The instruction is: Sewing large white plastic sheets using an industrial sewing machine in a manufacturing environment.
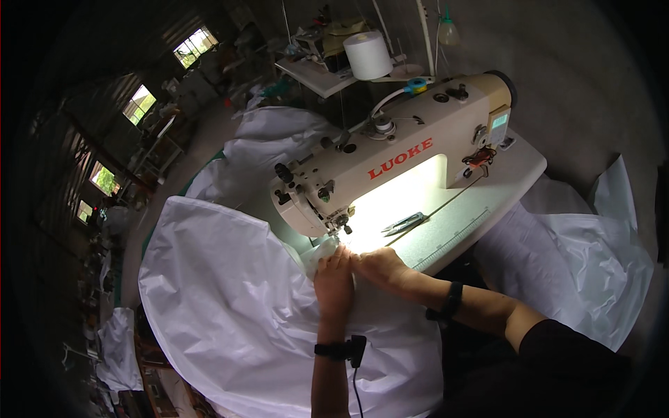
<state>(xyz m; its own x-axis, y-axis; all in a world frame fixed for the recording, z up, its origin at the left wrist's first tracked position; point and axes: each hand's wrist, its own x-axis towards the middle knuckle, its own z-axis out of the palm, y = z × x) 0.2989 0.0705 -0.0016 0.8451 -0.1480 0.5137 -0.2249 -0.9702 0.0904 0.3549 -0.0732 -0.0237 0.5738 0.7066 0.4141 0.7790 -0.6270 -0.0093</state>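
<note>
A large white fabric sheet drapes over the left and front of the sewing machine. Close to the needle, my left hand has its fingers bent over the fabric edge, gripping a bunched part of it. My right hand is closed just to its right, with the fingertips pinching the same edge; glare and the hand itself hide part of that hold. Both hands lie low over the machine bed. A pair of thread snips rests on the bed beyond my right hand.
A white thread cone stands behind the machine. Beside it, a small side table carries clutter. More white fabric hangs at the right. A green-topped bottle hangs at the back. Shelves and windows line the left.
</note>
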